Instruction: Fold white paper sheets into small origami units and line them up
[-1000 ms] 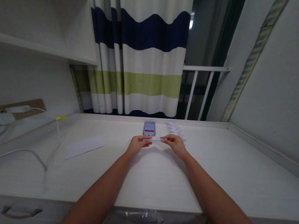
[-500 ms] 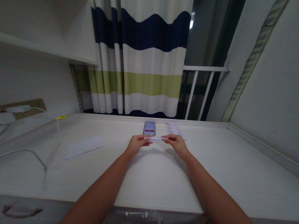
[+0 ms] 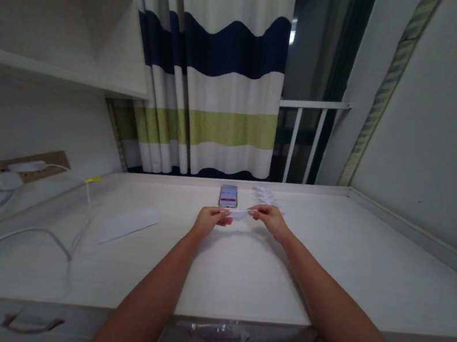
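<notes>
Between my two hands a small piece of white folded paper (image 3: 239,214) is held just above the desk. My left hand (image 3: 208,219) pinches its left end between thumb and fingers. At its right end, the fingertips of my right hand (image 3: 269,218) are closed on it. A phone (image 3: 229,195) with a lit screen lies right behind the paper. Several white folded paper pieces (image 3: 266,195) lie in a row beyond my right hand, which partly hides them. How the held paper is folded is too small to make out.
A flat white paper sheet (image 3: 129,225) lies on the desk (image 3: 244,287) to the left. White cables (image 3: 38,231) run from a wall socket (image 3: 18,171) at the far left. A striped curtain (image 3: 233,90) hangs behind the desk's back edge, beside a white railing (image 3: 316,105).
The paper between my hands has tilted a little, so more of its face shows below the edge. Both hands keep their grip in nearly the same place.
</notes>
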{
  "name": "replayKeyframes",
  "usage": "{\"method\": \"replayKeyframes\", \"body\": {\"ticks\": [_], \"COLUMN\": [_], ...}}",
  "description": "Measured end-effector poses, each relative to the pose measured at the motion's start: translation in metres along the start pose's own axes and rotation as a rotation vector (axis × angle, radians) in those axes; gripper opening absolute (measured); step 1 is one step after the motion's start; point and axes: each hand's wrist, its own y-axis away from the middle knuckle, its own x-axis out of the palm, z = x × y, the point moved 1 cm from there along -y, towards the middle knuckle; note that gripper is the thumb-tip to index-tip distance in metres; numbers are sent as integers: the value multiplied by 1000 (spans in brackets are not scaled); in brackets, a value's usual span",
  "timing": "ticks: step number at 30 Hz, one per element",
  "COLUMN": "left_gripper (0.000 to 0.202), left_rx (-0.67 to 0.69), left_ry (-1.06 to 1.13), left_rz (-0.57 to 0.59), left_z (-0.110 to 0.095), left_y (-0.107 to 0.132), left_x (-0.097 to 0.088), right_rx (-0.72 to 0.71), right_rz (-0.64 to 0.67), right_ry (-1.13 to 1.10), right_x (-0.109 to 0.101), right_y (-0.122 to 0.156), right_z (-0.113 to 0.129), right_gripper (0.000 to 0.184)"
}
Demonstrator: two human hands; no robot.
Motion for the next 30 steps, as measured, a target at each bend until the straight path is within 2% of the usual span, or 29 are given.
{"method": "replayKeyframes", "body": {"ticks": [8,13,20,30], "left_gripper": [34,36,33,30], "left_rx": [98,122,142,222], "left_ry": [-213,-199,-222,-269], "left_rz": [-53,-67,-51,-7], "left_z": [0,2,0,4], "left_y": [1,0,2,-2], "left_x": [-3,-4,-3,-5], "right_rx": [-56,0,29,-93], "right_rz": [-127,-25,52,88], "right_ry": [17,-29,-11,221], "right_x": [4,7,10,14], "right_y": [3,4,7,4], "right_z": [6,8,13,9], "right_gripper": [22,22,26,19]}}
